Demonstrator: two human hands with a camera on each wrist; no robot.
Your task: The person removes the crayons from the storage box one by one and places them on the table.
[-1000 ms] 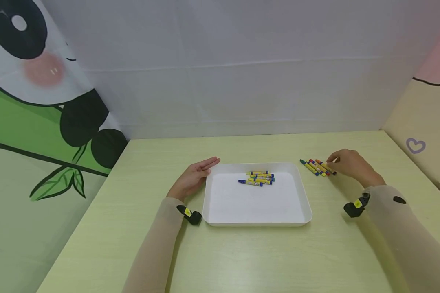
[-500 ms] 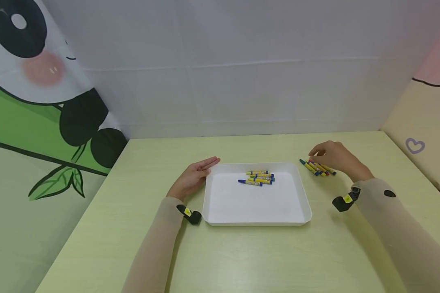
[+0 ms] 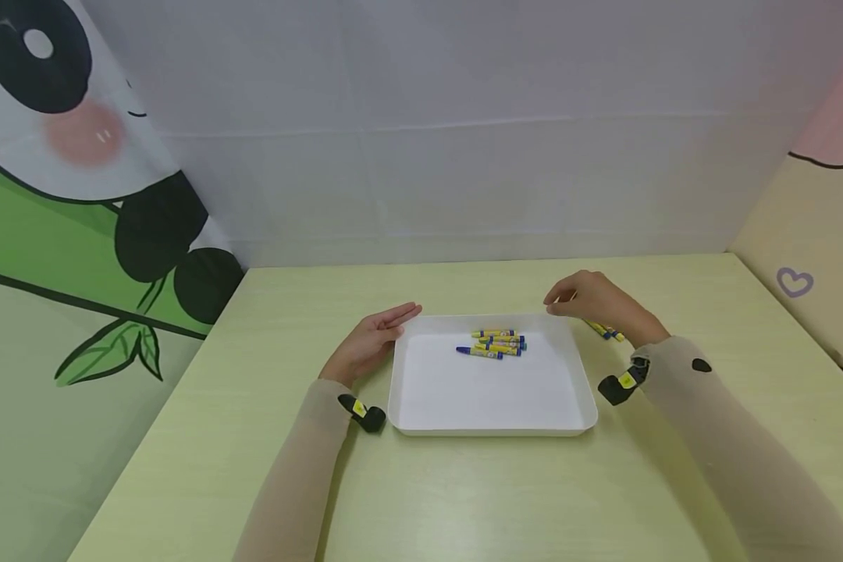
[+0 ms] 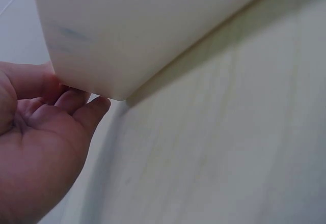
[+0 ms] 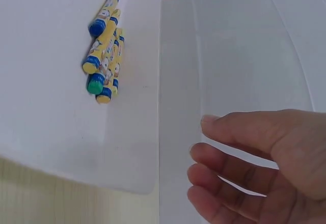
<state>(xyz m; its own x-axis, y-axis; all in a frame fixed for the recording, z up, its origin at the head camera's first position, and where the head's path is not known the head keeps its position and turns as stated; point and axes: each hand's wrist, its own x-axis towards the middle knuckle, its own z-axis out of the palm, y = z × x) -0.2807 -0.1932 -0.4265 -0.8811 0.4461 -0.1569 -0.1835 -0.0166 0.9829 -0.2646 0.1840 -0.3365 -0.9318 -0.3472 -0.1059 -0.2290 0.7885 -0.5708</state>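
A shallow white tray [image 3: 464, 398] lies on the table. Inside, toward its back, several yellow-wrapped crayons [image 3: 500, 343] lie in a loose pile; blue, green and yellow ends show in the right wrist view. My left hand [image 3: 365, 343] touches the tray's far left corner, fingers extended and thumb at the rim. My right hand [image 3: 597, 304] hovers by the far right corner; in the right wrist view a gap shows between its thumb and loosely bent fingers, with nothing held. More crayons [image 3: 597, 329] lie on the table behind this hand, partly hidden by it.
The pale wood-look table [image 3: 464, 499] meets a white cloth backdrop [image 3: 464, 187] at its far edge. A cartoon-printed cloth [image 3: 49, 234] hangs at the left, and a cream panel with a purple heart stands at the right.
My right hand has moved left over the crayons on the table to the tray's far right corner, covering some of them. The left hand and the tray have stayed put.
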